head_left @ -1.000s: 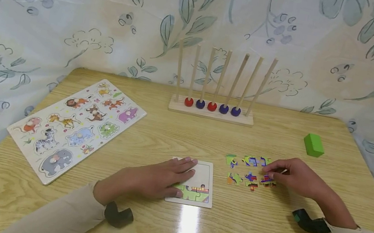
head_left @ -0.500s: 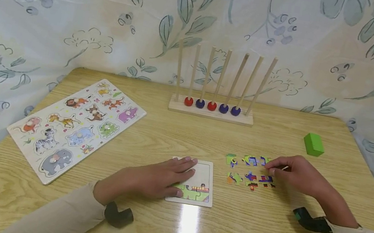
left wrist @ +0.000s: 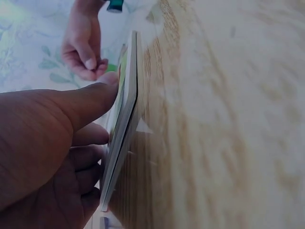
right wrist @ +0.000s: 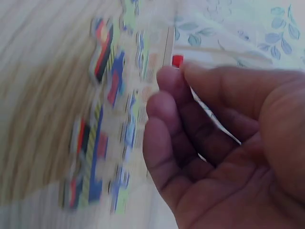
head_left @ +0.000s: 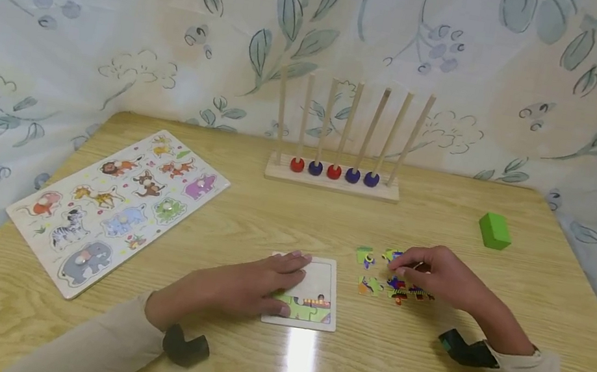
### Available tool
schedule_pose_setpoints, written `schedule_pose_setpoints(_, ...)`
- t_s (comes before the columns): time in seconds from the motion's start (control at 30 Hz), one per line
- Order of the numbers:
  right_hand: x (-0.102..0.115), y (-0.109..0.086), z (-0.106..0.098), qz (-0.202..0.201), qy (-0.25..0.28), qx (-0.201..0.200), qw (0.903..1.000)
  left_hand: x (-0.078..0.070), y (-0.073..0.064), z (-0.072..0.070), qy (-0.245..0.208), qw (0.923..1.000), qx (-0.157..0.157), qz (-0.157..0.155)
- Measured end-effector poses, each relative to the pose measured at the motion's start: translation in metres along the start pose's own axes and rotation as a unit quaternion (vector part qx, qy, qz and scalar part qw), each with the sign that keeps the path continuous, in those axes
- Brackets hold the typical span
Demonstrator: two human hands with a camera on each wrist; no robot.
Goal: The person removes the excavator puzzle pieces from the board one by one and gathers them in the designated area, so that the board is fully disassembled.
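Note:
My left hand [head_left: 250, 280] lies across the left part of a small white-framed jigsaw puzzle board [head_left: 335, 301], fingers over its surface. Fitted green pieces [head_left: 307, 311] fill the lower part of that board. In the left wrist view the thumb touches the edge of the puzzle board [left wrist: 125, 107]. My right hand [head_left: 446, 278] hovers over loose jigsaw pieces [head_left: 371, 286], fingers loosely bent and the thumb close to the index finger. In the right wrist view nothing shows in the right hand [right wrist: 209, 129]; the loose pieces [right wrist: 90, 157] lie on the table beside it.
A wooden peg stand [head_left: 333, 182] with red and blue beads stands at the back. To the left lies an animal knob puzzle [head_left: 117, 208]. A green block [head_left: 495, 231] sits at the right rear. Patterned cloth [head_left: 324, 32] hangs behind the table [head_left: 374, 370].
My right hand has shifted left over the loose pieces and now covers part of the top row. The left hand stays on the board. The head view has shifted slightly.

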State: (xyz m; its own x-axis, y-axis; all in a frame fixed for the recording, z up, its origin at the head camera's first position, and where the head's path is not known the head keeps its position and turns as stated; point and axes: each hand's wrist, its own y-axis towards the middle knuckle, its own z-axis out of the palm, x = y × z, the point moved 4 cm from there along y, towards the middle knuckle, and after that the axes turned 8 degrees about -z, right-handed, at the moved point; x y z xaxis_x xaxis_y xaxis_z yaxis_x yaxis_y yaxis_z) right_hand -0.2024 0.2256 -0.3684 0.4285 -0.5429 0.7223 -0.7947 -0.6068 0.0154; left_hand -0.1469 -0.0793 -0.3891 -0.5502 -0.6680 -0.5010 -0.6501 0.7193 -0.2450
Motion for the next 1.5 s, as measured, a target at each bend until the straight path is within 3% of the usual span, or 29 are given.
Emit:
schedule_pose_setpoints(0.17, 0.009, 0.007, 0.012, -0.033, 0.021, 0.03, 0.9988, 0.0, 0.003, 0.002, -0.01, 0.9999, -0.007, 0.007)
schedule_pose_setpoints(0.33, 0.016, 0.015, 0.02, -0.048, 0.017, 0.034, 0.9981, 0.0, 0.004, -0.002, -0.004, 0.9997, -0.022, 0.0)
schedule_pose_setpoints(0.43, 0.019, 0.018, 0.022, -0.049, 0.021, 0.034, 0.998, 0.002, 0.003, -0.004, 0.015, 0.9995, -0.024, -0.015)
schedule_pose_setpoints(0.67, 0.031, 0.019, 0.029, -0.066, 0.03, 0.042, 0.9965, 0.006, -0.003, -0.005, 0.065, 0.9961, 0.003, -0.06)
schedule_pose_setpoints(1.03, 0.051, 0.036, 0.055, -0.095, 0.058, 0.079, 0.9907, 0.008, -0.004, -0.005, 0.076, 0.9952, 0.003, -0.063)
schedule_pose_setpoints(1.3, 0.063, 0.043, 0.071, -0.084, 0.074, 0.094, 0.9893, 0.009, -0.007, -0.006, 0.059, 0.9964, 0.005, -0.061)
schedule_pose_setpoints(1.5, 0.071, 0.048, 0.083, -0.098, 0.082, 0.119, 0.9846, 0.007, -0.006, -0.005, 0.063, 0.9959, 0.002, -0.065)
